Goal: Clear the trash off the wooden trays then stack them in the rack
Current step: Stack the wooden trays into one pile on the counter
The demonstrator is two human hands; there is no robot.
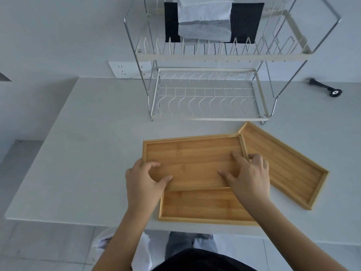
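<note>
Three bare wooden trays lie on the white table. The top tray [192, 153] rests partly over a near tray [205, 206] and touches a right tray [289, 165] that is turned at an angle. My left hand [143, 182] grips the top tray's left front corner, thumb on its floor. My right hand [250, 177] holds its right end, fingers over the rim and thumb inside. No trash shows on any tray. The two-tier wire rack [207, 118] stands just beyond the trays, its lower shelf bare.
Black cloth and white paper [205, 22] sit behind the rack's upper tier. A black tool with a small wheel [325, 88] lies at the far right. A wall socket [127, 70] is left of the rack. A white bag [109, 245] sits on the floor below the table's edge.
</note>
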